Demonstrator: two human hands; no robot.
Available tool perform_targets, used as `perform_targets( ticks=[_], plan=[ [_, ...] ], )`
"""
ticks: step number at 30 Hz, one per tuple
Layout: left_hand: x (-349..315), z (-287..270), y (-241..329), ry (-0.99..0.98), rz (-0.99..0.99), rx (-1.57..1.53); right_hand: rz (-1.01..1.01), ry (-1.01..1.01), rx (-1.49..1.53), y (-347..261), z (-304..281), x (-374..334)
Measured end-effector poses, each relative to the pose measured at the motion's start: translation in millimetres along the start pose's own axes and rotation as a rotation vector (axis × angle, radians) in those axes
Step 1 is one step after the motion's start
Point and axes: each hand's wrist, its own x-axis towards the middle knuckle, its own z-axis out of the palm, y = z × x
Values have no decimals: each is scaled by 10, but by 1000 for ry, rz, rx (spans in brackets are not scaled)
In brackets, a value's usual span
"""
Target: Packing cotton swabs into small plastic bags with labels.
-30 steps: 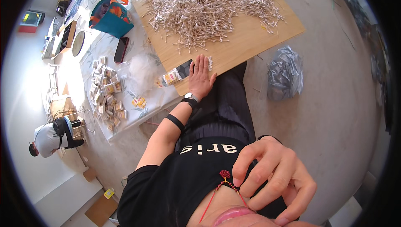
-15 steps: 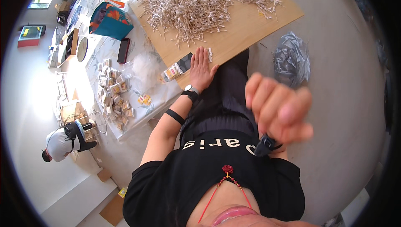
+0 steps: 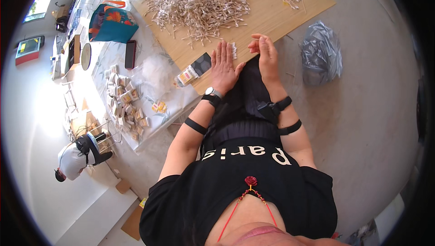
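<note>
My left hand [image 3: 223, 68] lies flat near the front edge of a wooden board [image 3: 272, 23], fingers stretched out. Just right of its fingertips, a short row of cotton swabs [image 3: 234, 50] shows, partly hidden by the hand. A dark flat rectangular piece [image 3: 201, 64] is on its left side, and beside that lies a clear pack of cotton swabs [image 3: 186, 76] with a label. Over the board's front edge, my right hand [image 3: 267, 58] is raised with fingers loosely bent and nothing visible in it. A large heap of loose cotton swabs [image 3: 199, 8] covers the far part.
Left of the board, a covered table holds many small packs [image 3: 124, 94], clear plastic bags [image 3: 157, 75], a phone [image 3: 130, 54] and a teal bag [image 3: 118, 25]. A grey plastic bag [image 3: 321, 53] is on the floor at right. Another person [image 3: 77, 157] bends over at far left.
My right hand has come down from close to the camera to the board's front edge, its fist loosened. My left hand remains flat on the board.
</note>
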Motion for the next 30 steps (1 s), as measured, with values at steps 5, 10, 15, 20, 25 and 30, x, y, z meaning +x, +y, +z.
perform_targets(
  ticks=[5, 10, 15, 20, 25, 30],
  plan=[
    [12, 18, -29, 0, 5, 33, -40, 32, -354, 323, 2, -44],
    [44, 9, -32, -27, -9, -4, -222, 7, -596, 535, -22, -27],
    [79, -56, -66, -47, -3, 27, -309, -92, -778, 591, 0, -13],
    [-35, -129, -148, 64, -96, -82, -509, -141, -1136, 604, 22, 5],
    [-175, -93, -267, -6, -148, 21, -420, -294, -1343, 723, 13, -29],
    [-182, -75, -259, -4, -188, 37, -404, -346, -1437, 810, 47, -30]
  ],
)
